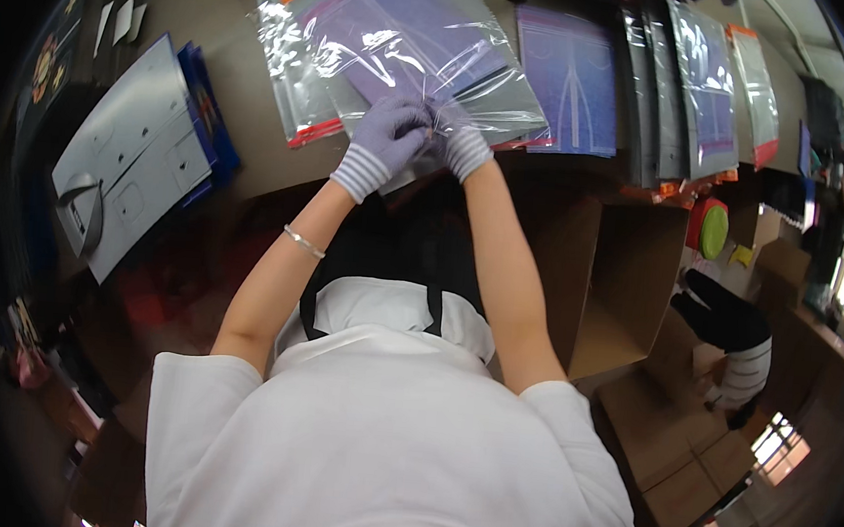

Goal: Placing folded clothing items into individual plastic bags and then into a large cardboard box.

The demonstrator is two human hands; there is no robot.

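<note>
Both my hands wear thin purple-grey gloves with striped cuffs and meet at the near edge of a clear plastic bag. A purple printed sheet or packet shows through the shiny film. My left hand has its fingers bent and pressed together on the bag's edge. Beside it, my right hand grips the same edge, its fingertips partly hidden by film and glare. Under this bag lie more clear bags with red and orange strips.
To the right, a purple packet and several bagged packets lie along the table. White and blue printed sheets are at left. An open cardboard box stands below the right edge. Another person bends over behind it.
</note>
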